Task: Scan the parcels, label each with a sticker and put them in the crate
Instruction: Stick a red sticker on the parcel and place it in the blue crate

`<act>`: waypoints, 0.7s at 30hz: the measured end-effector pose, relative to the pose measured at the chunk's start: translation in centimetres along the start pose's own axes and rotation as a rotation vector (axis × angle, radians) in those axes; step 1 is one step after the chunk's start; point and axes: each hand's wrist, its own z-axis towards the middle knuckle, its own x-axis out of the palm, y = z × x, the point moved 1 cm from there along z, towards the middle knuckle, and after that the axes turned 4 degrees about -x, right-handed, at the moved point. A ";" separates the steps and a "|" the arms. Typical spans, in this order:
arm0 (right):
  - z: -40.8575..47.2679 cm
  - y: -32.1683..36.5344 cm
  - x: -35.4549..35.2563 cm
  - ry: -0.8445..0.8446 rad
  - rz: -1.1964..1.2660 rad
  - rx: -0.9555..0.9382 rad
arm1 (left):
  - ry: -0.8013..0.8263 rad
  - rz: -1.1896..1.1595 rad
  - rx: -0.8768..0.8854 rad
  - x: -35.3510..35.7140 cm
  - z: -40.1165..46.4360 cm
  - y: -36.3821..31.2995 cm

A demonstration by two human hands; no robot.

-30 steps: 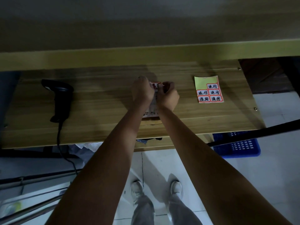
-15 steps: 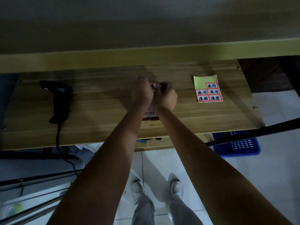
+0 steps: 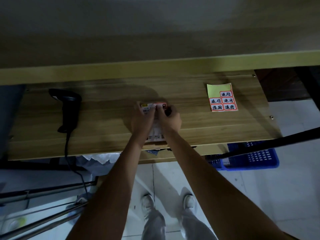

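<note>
A small cardboard parcel [image 3: 155,135] with a white shipping label lies on the wooden table [image 3: 199,129], mid-front. Both my hands rest on it. My left hand [image 3: 141,119] holds its left side down. My right hand [image 3: 170,118] presses an orange-edged sticker [image 3: 161,106] onto the parcel's far end, fingers curled. The sticker sheet [image 3: 222,98], yellow backing with several orange-framed stickers, lies to the right. The black handheld scanner [image 3: 68,110] lies at the left with its cable running off the front edge. The blue crate [image 3: 256,157] sits on the floor under the table's right end.
A raised shelf edge [image 3: 155,70] runs along the table's back. A black bar [image 3: 277,142] crosses in front of the crate. Crumpled plastic bags [image 3: 97,161] and metal rails [image 3: 43,193] are under the table at left. My shoes [image 3: 147,203] stand on white tiles.
My hands have slid slightly back toward me along the parcel, uncovering the sticker and the label's far end. Parcel, scanner and sticker sheet stay in place.
</note>
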 end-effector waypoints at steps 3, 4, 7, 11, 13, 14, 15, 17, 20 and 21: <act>-1.5 -0.7 0.9 -0.001 0.004 0.006 | -0.047 0.001 0.018 -1.2 -1.3 1.2; -1.7 -0.6 0.9 -0.004 -0.009 0.019 | -0.073 0.016 0.025 -1.5 -1.3 1.5; -1.7 -0.3 0.8 -0.003 -0.088 0.047 | -0.127 0.053 0.038 -2.2 -1.3 1.3; -1.7 -0.1 0.7 0.020 -0.094 0.030 | -0.088 0.062 0.032 -2.4 -1.1 0.9; -1.7 0.0 0.6 0.027 -0.098 0.012 | -0.054 0.024 0.050 -2.4 -0.9 1.3; -1.7 0.0 0.5 0.026 -0.103 -0.002 | -0.034 0.019 0.046 -2.4 -1.0 1.4; -1.8 0.0 0.5 0.025 -0.112 -0.017 | -0.021 0.010 0.042 -2.4 -1.2 1.2; -1.7 -0.1 0.5 0.030 -0.141 -0.037 | 0.007 0.007 0.054 -2.3 -1.1 1.5; -1.6 -0.2 0.6 0.022 -0.171 -0.048 | 0.050 -0.015 0.063 -2.2 -1.1 1.7; -1.7 -0.1 0.6 0.013 -0.175 -0.064 | 0.048 -0.013 0.072 -2.2 -1.1 1.6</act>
